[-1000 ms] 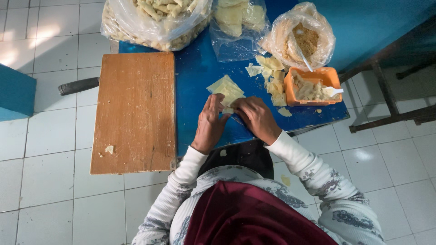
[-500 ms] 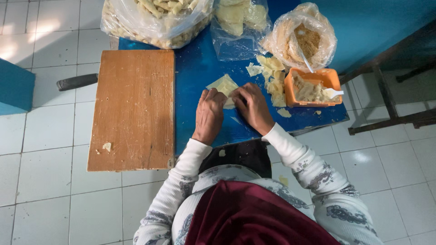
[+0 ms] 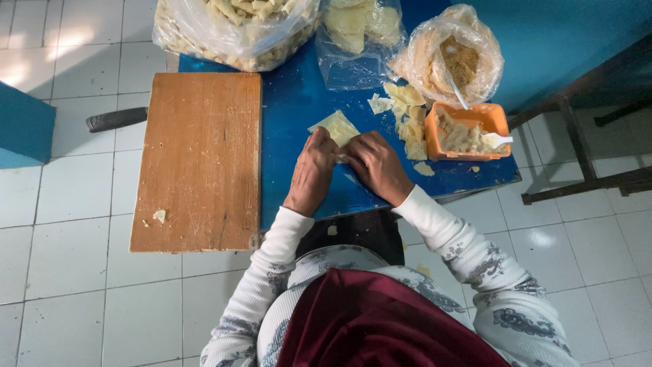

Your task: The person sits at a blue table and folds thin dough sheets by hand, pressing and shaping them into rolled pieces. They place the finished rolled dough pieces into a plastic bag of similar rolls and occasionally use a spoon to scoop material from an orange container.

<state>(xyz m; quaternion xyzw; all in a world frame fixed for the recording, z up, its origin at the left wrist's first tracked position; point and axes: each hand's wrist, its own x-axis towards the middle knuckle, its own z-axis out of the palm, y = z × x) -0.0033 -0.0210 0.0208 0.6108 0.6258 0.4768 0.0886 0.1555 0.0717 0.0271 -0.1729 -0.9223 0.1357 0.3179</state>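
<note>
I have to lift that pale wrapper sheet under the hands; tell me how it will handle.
The wrapper sheet looks thin and lies flat on the blue table, so it probably flops and weighs little. The left hand and right hand are folding it, so it likely bends easily. Torn scraps nearby hint it tears.

I see my left hand (image 3: pixel 314 170) and right hand (image 3: pixel 375 165) pressing a pale dough sheet (image 3: pixel 335 128) on the blue table (image 3: pixel 299 102), beside a wooden board (image 3: pixel 197 160).

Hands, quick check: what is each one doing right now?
Left hand: fingers curled down on the pale dough wrapper, pressing its near edge.
Right hand: fingers bent onto the same wrapper; what is pinched underneath cannot be told.
</note>
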